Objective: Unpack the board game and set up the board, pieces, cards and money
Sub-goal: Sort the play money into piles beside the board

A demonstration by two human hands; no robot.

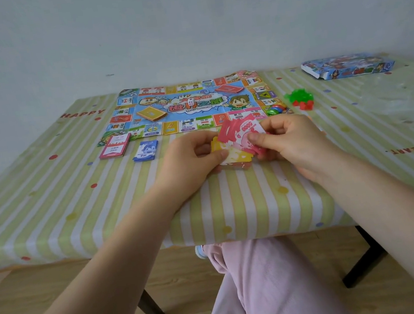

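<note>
blue notes [145,151]: sorted pile, near the tabletop's front edge, left of my hands
left hand [195,155]: fingers closed on the yellow notes [237,156]
right hand [283,138]: pinching the pink notes [241,132], long axis roughly left-right I think
next: right hand nearer; pink lies just right of the yellow

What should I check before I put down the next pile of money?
1. Board lies flat and open: ok.
2. Blue money pile already set in front of the board: ok.
3. Pink notes held by the right hand: ok.
4. Yellow notes held by the left hand: ok.
5. Pink and yellow fully sorted apart: cannot tell, they overlap.
6. Bare tablecloth beside the blue pile for the next pile: ok.
</note>
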